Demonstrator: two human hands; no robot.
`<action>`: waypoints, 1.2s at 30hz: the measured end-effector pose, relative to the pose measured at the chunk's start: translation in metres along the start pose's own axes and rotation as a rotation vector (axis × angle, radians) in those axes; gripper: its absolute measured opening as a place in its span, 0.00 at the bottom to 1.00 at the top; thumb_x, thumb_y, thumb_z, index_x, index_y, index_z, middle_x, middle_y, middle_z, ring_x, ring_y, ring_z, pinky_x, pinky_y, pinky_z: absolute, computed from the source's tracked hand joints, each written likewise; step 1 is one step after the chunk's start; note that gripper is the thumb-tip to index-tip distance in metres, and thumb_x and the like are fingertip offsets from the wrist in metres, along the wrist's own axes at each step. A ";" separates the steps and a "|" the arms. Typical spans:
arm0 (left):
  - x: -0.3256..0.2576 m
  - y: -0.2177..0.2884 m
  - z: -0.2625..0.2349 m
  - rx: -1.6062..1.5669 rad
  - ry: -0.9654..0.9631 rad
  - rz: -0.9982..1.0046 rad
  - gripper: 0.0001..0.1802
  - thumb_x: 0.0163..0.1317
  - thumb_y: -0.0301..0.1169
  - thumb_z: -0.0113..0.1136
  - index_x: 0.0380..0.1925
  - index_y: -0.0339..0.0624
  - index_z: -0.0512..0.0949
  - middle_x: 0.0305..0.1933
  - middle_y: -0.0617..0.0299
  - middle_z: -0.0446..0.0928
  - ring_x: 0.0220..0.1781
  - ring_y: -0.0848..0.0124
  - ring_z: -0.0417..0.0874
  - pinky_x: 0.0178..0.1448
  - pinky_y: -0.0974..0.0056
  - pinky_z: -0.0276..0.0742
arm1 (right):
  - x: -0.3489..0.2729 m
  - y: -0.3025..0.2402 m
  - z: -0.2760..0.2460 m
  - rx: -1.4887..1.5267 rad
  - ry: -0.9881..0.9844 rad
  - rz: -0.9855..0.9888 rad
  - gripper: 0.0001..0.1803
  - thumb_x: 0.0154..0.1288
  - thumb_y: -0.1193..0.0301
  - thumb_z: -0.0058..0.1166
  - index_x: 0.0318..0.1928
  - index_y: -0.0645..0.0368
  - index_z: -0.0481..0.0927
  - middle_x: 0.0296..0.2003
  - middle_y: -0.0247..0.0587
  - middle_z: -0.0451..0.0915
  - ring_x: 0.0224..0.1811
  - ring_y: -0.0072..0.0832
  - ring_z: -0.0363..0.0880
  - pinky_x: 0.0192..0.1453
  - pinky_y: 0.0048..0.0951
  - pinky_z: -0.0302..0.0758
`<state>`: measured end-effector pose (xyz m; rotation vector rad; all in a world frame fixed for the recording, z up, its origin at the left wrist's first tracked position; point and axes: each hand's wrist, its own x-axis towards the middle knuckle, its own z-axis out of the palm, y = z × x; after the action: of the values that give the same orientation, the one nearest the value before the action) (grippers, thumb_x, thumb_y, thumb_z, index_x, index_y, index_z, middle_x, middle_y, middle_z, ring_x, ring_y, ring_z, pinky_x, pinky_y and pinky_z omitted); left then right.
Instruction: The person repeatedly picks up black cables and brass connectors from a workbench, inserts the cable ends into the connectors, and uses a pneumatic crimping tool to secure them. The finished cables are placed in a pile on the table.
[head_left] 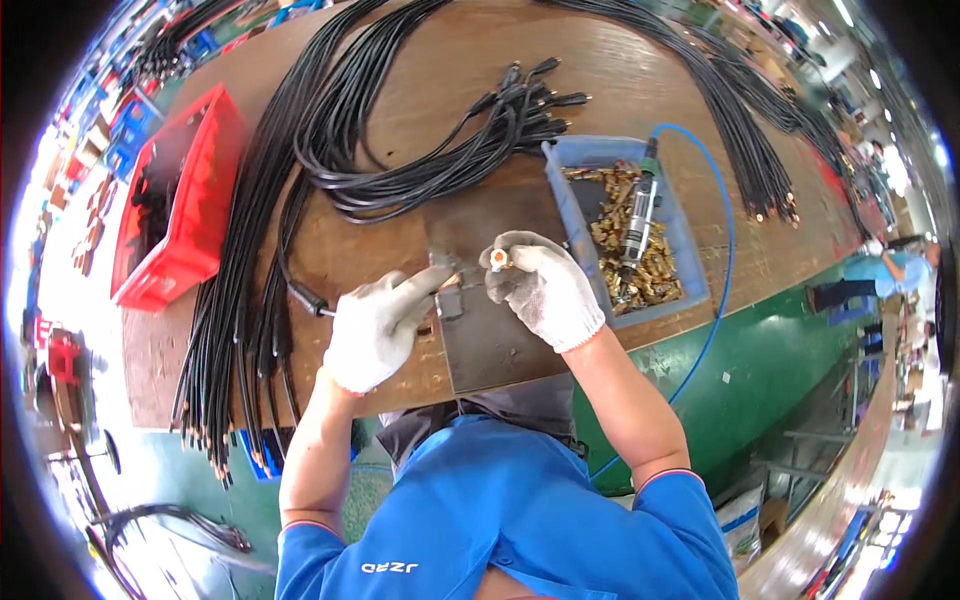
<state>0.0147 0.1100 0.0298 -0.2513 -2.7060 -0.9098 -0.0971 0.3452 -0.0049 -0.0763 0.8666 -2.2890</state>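
Observation:
White knitted gloves cover both my hands. My left hand is closed around a black cable, whose bare copper-coloured end pokes out by the fingertips. Just right of it, my right hand pinches a small brass connector with an orange centre. A short gap separates the cable end from the connector. Beneath the hands lies a dark plate on the brown table. Beyond my right hand, a blue bin holds many brass connectors, with a silver and green powered screwdriver lying over them.
A blue air hose curves from the screwdriver down past the table's right edge. Bundled black cables cover the left and back. A red bin with black parts stands at left. More cables lie far right; a person is beyond.

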 end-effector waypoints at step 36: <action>-0.001 -0.010 0.009 0.003 -0.003 0.051 0.30 0.61 0.21 0.62 0.64 0.55 0.85 0.32 0.54 0.82 0.34 0.52 0.87 0.39 0.52 0.83 | -0.003 0.019 0.007 -0.271 -0.039 0.056 0.15 0.81 0.68 0.60 0.59 0.64 0.84 0.44 0.43 0.90 0.39 0.28 0.90 0.41 0.31 0.86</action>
<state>0.0116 0.1082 0.0168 -0.3195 -2.6906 -0.8922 -0.0820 0.3323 -0.0105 -0.2120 1.1392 -2.0991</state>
